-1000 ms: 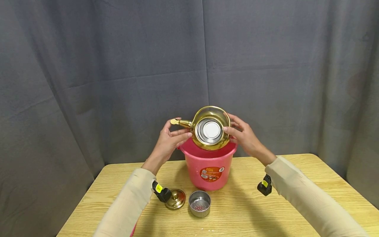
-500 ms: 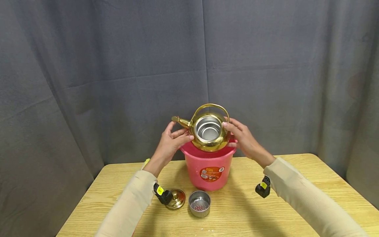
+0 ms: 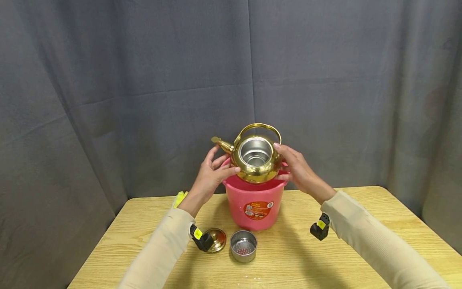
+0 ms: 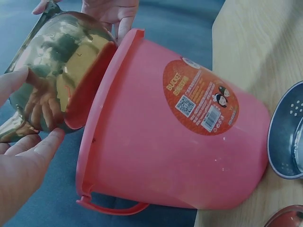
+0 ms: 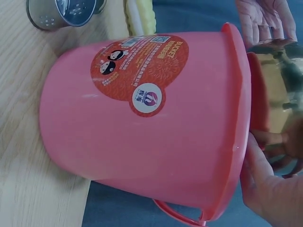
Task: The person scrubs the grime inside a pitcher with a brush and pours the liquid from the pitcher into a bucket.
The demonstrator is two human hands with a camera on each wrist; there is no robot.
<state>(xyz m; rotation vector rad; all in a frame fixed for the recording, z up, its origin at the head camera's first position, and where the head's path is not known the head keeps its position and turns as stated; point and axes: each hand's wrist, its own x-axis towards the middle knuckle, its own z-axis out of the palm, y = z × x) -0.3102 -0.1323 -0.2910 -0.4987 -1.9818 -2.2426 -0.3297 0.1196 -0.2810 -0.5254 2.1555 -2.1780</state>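
A shiny gold teapot (image 3: 254, 173) with a steel inside, spout and hooped handle hangs over the mouth of a pink bucket (image 3: 236, 204). Its lidless opening tilts toward me. My left hand (image 3: 213, 174) holds the spout side, thumb on the front of the belly and fingers by the spout. On the opposite side my right hand (image 3: 297, 168) grips the body, thumb near the opening's rim. The left wrist view shows the teapot's belly (image 4: 57, 61) mirroring the bucket and a hand. Some right fingers are hidden behind the pot.
On the wooden table (image 3: 119, 237), a gold lid (image 3: 217, 239) lies partly behind the left wrist camera. Beside it stands a steel strainer cup (image 3: 243, 257) with a perforated bottom. A yellow ribbed item (image 5: 141, 16) lies left of the bucket. Grey curtain (image 3: 180, 80) hangs behind.
The teapot has turned more upright: its opening faces me less squarely and the hooped handle stands higher. Both hands turned with it. The yellow item has come into view beside my left wrist.
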